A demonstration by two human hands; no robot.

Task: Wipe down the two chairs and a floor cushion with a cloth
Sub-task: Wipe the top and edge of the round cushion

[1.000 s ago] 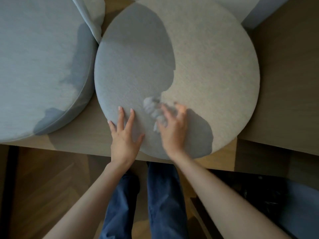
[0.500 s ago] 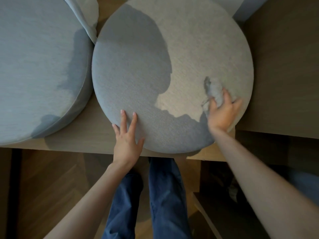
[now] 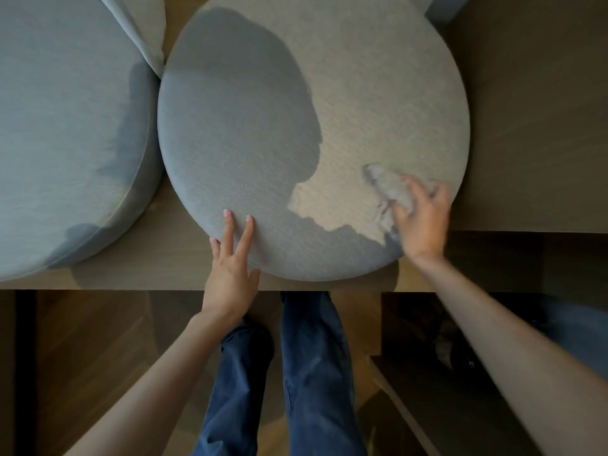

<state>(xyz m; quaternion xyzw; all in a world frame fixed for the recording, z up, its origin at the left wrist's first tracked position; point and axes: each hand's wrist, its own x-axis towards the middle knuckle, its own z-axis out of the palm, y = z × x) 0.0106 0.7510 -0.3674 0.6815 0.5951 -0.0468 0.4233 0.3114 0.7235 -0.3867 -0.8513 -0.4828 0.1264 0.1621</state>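
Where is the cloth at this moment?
In the head view, the cloth lies at the right, on the near right part of the round cushion, close to its rim, held by the right hand.

Wooden platform [image 3: 164, 258], wood floor [image 3: 82, 357], blue jeans [image 3: 312, 373]

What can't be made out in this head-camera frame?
1. Right hand and cloth: motion-blurred in the head view; finger grip unclear.
2. Grey seat on the left: cut off by top and left edges.
3. Dark items at lower right: too dim to identify.
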